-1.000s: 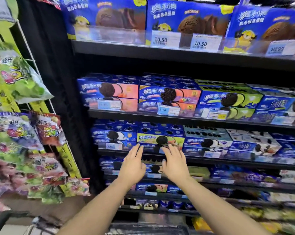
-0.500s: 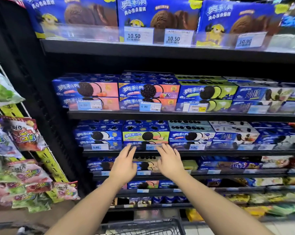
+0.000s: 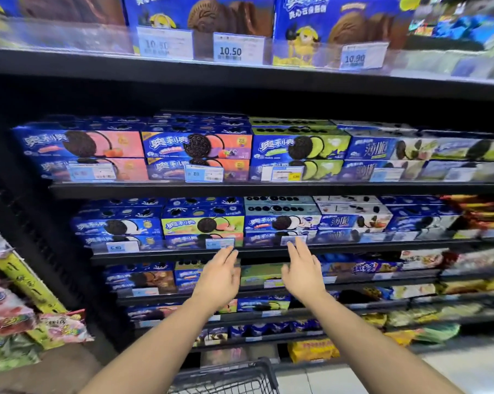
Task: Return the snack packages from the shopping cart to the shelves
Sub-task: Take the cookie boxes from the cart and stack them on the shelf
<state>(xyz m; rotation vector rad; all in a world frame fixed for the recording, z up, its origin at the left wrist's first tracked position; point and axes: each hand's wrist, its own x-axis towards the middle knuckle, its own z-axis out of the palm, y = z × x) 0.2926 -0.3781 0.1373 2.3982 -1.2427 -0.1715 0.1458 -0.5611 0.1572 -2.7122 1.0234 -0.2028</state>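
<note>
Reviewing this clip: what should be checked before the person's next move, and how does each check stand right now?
1. Left hand free: ok, fingers straight, holding nothing.
2. Right hand free: ok, open, holding nothing.
3. Green box seated on its shelf: ok, it lies flat between the two hands.
4. Hands clear of the green box: cannot tell, blur hides any contact.
5. Shopping cart close by: ok, its rim shows just below the forearms.
6. Packages left in the cart: cannot tell, only the rim is in view.
</note>
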